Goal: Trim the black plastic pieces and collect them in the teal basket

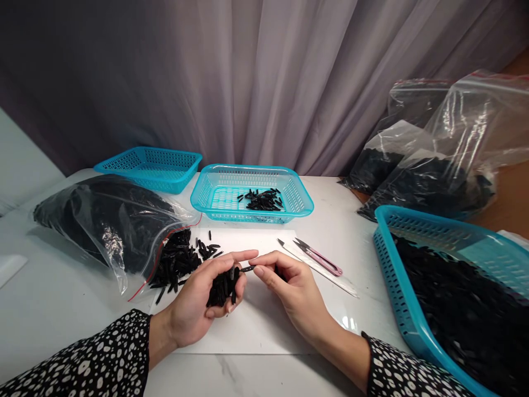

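Observation:
My left hand (194, 309) is cupped around a handful of small black pieces (221, 288), narrow and stick-like. In a pinch between thumb and forefinger, my right hand (289, 278) grips one small black piece (247, 268) by its end, close to the left fingertips. Its other fingers are curled, and what they may hold is hidden. More loose black pieces (177, 262) spill onto a white sheet (256, 336) from the mouth of a clear zip bag (111, 226) at the left. Pink-handled thread snips (320, 258) and pointed tweezers (303, 256) lie right of my hands.
Behind my hands, a blue basket (198, 190) holds a small pile of black pieces. Another blue basket (165, 179) stands at back left. A large blue basket (388, 275) full of black pieces occupies the right side, with clear bags (458, 132) behind it, against a grey curtain (268, 77).

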### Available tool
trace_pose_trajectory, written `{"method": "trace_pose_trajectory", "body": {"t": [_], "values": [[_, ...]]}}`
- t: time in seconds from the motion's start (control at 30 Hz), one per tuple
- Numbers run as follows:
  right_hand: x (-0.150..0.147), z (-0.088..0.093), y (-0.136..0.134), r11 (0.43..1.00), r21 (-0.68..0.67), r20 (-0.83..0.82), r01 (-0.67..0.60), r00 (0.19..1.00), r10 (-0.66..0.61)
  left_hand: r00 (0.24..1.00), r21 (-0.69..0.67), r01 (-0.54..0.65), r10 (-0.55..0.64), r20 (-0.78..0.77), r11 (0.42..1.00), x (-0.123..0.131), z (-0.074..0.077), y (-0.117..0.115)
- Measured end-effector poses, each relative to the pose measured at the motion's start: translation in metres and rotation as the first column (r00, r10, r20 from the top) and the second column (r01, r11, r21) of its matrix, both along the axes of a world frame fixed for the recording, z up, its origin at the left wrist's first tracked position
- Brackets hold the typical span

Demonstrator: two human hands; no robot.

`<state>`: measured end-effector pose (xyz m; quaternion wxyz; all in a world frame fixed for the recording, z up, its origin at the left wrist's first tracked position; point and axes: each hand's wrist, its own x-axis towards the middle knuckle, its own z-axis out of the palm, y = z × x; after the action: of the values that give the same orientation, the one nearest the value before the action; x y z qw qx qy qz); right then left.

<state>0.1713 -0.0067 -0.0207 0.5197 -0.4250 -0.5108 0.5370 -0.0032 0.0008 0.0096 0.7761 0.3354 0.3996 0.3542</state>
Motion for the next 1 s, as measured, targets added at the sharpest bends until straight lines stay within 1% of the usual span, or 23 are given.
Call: {"method": "trace_pose_trajectory", "body": {"t": [0.27, 0.53, 0.77, 0.9, 1.0], "values": [[-0.0002, 0.0020, -0.0005, 0.996, -0.066, -0.055, 0.053, 0.997, -0.056, 1.000, -0.028, -0.003, 0.003, -0.017, 1.000, 0.0012, 0.0003, 0.0008], [0.0007, -0.0013, 0.0002, 0.995, -0.081, -0.057, 0.051, 0.997, -0.056, 0.999, 0.032, -0.006, 0.007, -0.032, 0.999, 0.0008, -0.0055, -0.0015], [0.0002, -0.0011, 0.0001, 0.992, -0.117, -0.072, 0.039, 0.996, -0.047, 0.999, 0.059, -0.005, 0.008, -0.053, 0.998, 0.0036, -0.0032, 0.0001], [-0.0001, -0.0024, 0.0007, 0.990, -0.137, -0.119, 0.017, 0.992, -0.034, 0.996, 0.055, 0.036, -0.032, -0.082, 0.998, 0.0024, -0.0019, -0.0011], [-0.0004, -0.0022, 0.0010, 0.988, -0.152, -0.148, 0.010, 0.988, -0.033, 0.997, 0.060, 0.055, -0.052, -0.058, 0.997, 0.0011, -0.0021, -0.0012]]}}
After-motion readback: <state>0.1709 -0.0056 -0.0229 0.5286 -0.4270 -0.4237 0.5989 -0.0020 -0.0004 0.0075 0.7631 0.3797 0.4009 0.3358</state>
